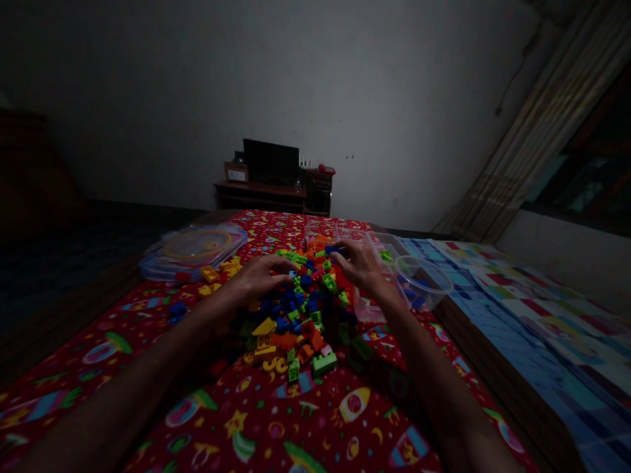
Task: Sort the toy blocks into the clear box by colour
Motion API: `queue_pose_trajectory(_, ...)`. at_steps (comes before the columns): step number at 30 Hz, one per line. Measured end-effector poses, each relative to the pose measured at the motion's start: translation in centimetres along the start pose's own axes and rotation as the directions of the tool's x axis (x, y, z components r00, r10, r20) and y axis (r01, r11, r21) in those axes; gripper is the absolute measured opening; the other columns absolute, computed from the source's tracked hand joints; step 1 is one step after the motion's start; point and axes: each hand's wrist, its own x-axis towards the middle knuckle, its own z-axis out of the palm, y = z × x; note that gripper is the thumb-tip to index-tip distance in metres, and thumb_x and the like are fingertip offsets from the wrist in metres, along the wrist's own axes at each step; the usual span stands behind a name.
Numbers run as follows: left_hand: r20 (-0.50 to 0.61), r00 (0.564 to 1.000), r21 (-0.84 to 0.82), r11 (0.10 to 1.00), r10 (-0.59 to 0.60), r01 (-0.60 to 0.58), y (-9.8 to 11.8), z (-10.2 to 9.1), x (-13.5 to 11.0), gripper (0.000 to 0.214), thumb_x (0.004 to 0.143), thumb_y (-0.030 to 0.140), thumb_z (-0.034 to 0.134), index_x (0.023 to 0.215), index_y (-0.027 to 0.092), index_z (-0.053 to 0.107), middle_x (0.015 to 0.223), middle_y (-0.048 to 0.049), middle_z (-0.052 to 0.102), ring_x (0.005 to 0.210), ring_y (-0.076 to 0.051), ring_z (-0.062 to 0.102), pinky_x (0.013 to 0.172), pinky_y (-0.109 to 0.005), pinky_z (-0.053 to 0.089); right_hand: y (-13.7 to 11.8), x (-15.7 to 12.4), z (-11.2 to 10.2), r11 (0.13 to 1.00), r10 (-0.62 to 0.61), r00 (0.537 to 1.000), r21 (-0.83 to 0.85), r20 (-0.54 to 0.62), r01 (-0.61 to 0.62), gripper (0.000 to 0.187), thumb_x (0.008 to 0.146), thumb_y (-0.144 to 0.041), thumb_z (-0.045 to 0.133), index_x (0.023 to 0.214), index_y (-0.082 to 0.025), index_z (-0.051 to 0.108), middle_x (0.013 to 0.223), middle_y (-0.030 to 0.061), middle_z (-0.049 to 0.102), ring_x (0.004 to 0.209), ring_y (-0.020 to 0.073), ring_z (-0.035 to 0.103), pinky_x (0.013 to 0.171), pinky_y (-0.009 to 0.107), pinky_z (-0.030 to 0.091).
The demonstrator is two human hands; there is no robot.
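Note:
A heap of toy building bricks (290, 305) in blue, green, red, orange and yellow lies on the red patterned cloth (276, 433). My left hand (259, 276) reaches over the heap's left side, thumb and fingers apart, their tips near a light blue brick. It does not appear to grip anything. At the heap's far right, my right hand (362, 264) has its thumb and fingers closed round a blue brick (333, 249). Yellow bricks (210, 274) lie beyond my left wrist, and a green brick (324, 364) sits at the heap's near edge.
Clear lids (194, 246) are stacked at the left. To the right stand a round clear tub (428, 282) with blue bricks inside and a clear divided box (389, 243) with green bricks. A checked blue spread (493, 341) lies farther right. A screen (271, 161) stands on a far desk.

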Motion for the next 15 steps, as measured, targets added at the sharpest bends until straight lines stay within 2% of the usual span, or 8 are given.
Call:
queue_pose_trajectory(3,0.119,0.992,0.185,0.980,0.048,-0.069,-0.5,-0.1,0.1,0.035,0.067,0.038,0.061,0.095,0.018,0.071,0.089,-0.0053,0.070,0.084,-0.023,0.064,0.076,-0.032,0.050,2.2,0.3,-3.4,0.948,0.112,0.987,-0.287,-0.114,-0.140,0.022,0.084,-0.023,0.052,0.099,-0.017,0.067,0.091,0.0090,0.070,0.081,0.0186,0.062,0.072,0.028,0.043)
queue_pose_trajectory(6,0.234,0.969,0.306,0.939,0.084,-0.156,-0.3,0.2,-0.2,0.033,0.071,0.035,0.062,0.099,0.020,0.069,0.095,-0.0048,0.068,0.088,-0.022,0.063,0.080,-0.029,0.049,4.9,0.0,-6.6,0.801,0.291,0.940,-0.491,-0.180,-0.342,0.026,0.083,-0.022,0.050,0.102,-0.017,0.067,0.095,0.0113,0.070,0.088,0.0223,0.063,0.073,0.030,0.043)
queue_pose_trajectory(11,0.334,0.936,0.406,0.878,0.114,-0.252,1.1,1.0,-1.3,0.034,0.076,0.031,0.062,0.108,0.020,0.066,0.108,-0.0073,0.063,0.099,-0.022,0.060,0.084,-0.028,0.046,9.0,-1.3,-10.0,0.558,0.554,0.800,-0.610,-0.232,-0.563,0.031,0.078,-0.013,0.049,0.100,-0.016,0.070,0.104,0.0148,0.068,0.098,0.0252,0.062,0.075,0.030,0.044)
queue_pose_trajectory(13,0.342,0.933,0.435,0.860,0.115,-0.265,1.3,1.3,-1.5,0.028,0.078,0.029,0.060,0.104,0.020,0.067,0.107,-0.0075,0.063,0.097,-0.022,0.060,0.081,-0.028,0.046,9.9,-1.9,-10.6,0.508,0.620,0.755,-0.623,-0.214,-0.594,0.031,0.075,-0.012,0.051,0.098,-0.015,0.071,0.104,0.0158,0.068,0.098,0.0259,0.062,0.075,0.030,0.045)
queue_pose_trajectory(15,0.334,0.933,0.435,0.856,0.135,-0.280,1.1,1.3,-1.4,0.022,0.080,0.029,0.057,0.097,0.019,0.068,0.101,-0.0072,0.064,0.091,-0.021,0.061,0.078,-0.028,0.046,10.1,-2.1,-10.8,0.505,0.638,0.743,-0.619,-0.203,-0.602,0.030,0.076,-0.014,0.052,0.099,-0.015,0.071,0.104,0.0164,0.067,0.099,0.0265,0.062,0.076,0.031,0.045)
